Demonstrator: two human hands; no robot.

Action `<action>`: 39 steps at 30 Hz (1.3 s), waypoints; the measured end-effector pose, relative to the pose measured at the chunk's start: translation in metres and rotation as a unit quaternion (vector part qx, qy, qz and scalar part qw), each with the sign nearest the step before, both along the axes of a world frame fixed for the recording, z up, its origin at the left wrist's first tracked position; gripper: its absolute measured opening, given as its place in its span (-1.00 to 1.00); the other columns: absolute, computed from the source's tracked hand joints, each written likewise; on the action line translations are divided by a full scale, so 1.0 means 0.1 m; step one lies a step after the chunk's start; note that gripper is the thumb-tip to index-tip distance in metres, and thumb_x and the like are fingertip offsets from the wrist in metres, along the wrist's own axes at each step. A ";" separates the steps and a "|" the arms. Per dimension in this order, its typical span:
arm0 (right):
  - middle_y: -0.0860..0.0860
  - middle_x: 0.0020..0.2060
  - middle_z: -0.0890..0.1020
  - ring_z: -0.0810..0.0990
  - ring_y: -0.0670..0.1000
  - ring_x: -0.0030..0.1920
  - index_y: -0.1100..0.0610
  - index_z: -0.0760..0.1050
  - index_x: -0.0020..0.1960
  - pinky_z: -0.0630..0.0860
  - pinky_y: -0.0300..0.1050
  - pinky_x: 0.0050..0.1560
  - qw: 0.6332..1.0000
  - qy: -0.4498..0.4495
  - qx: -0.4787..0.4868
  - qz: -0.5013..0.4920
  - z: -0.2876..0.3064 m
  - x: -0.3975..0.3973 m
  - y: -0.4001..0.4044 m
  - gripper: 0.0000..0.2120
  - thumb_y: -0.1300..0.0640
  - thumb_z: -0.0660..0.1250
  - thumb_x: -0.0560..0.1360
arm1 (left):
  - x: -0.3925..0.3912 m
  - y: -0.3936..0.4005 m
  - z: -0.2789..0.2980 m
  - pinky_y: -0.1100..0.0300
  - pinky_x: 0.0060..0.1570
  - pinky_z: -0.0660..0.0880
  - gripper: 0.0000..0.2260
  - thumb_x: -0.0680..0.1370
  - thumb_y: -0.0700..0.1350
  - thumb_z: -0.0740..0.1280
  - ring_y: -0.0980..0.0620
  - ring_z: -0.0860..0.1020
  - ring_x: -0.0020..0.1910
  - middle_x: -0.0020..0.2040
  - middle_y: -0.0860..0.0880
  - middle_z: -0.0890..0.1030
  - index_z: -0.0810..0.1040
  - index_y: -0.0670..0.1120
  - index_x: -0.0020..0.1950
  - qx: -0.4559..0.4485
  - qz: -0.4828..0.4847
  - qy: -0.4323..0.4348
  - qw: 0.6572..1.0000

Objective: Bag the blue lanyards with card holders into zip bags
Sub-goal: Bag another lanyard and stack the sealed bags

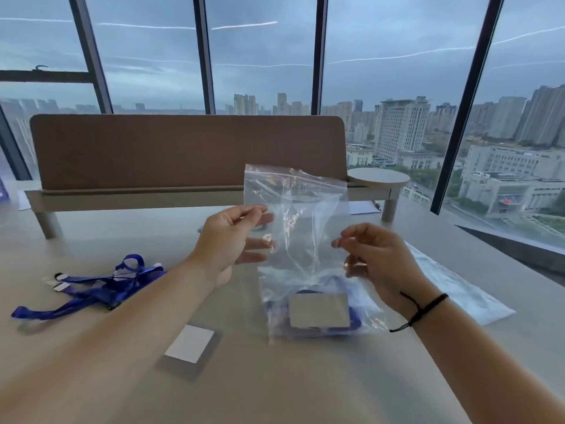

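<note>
1. Pale table (275, 393) before tall windows (260, 56) with a grey city skyline beyond; brown divider panel (183, 151) on a low riser at the far edge.
2. Held upright above the table between both hands: a clear zip bag (301, 240), mouth uppermost, lower end hanging down near the tabletop.
3. Gripped on its left edge by the left hand (227, 240), thumb at the front and fingers visible through the plastic behind it, a narrow pinch on the film.
4. Right hand (379, 261) at the bag's right edge, fingers curled close with tips together at the plastic; actual pinch on the film not clear enough to tell. Black cord bracelet (422, 307) round that wrist.
5. Inside the bag, sunk to the bottom and below both hands: a blue lanyard (336, 328) bunched around a grey rectangular card holder (319, 310), holder facing the camera.
6. Bag itself crumpled and glossy, upper half holding nothing but creases.
7. Flat on the table nearer the camera, left of the bag: a loose card holder (189, 345) with a white card on it.
8. Further left, well apart from the hands: a tangled heap of blue lanyards (101, 286) with small white and dark end pieces.
9. Right of the right forearm: more clear bags (464, 292) lying flat.
</note>
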State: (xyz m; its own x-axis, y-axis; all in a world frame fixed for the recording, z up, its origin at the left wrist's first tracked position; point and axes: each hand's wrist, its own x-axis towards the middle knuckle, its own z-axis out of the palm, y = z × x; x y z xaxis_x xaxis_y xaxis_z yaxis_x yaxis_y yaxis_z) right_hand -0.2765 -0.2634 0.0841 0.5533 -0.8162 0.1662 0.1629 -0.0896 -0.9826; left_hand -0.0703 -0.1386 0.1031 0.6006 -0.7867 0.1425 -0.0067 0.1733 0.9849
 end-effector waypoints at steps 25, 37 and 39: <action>0.06 0.22 0.53 0.55 0.11 0.16 0.00 0.55 0.23 0.51 -0.04 0.01 0.752 0.498 -0.401 -0.160 -0.34 0.71 -0.54 -0.65 -0.12 0.35 0.51 | 0.46 0.09 -0.72 0.23 0.10 0.55 -0.66 0.40 0.04 0.57 0.23 0.60 0.07 0.13 0.12 0.64 0.62 0.04 0.13 0.198 -0.029 -0.342 0.918; -0.12 0.17 0.57 0.52 -0.04 0.18 -0.08 0.52 0.27 0.50 -0.06 0.15 0.780 0.442 -0.419 0.145 -0.41 1.58 1.30 -0.48 -0.26 0.43 0.37 | 1.12 1.48 -0.79 0.31 0.13 0.52 -0.84 0.56 -0.06 0.40 0.36 0.58 0.04 0.03 0.26 0.66 0.66 0.10 0.12 0.206 0.051 -0.389 0.897; -0.11 0.15 0.57 0.53 -0.03 0.16 -0.06 0.52 0.23 0.53 -0.04 0.13 0.760 0.467 -0.416 0.179 -0.45 1.69 1.40 -0.41 -0.30 0.47 0.29 | 1.23 1.61 -0.90 0.28 0.20 0.47 -0.77 0.55 -0.02 0.39 0.35 0.53 0.14 0.12 0.30 0.62 0.62 0.15 0.20 0.223 0.063 -0.417 0.879</action>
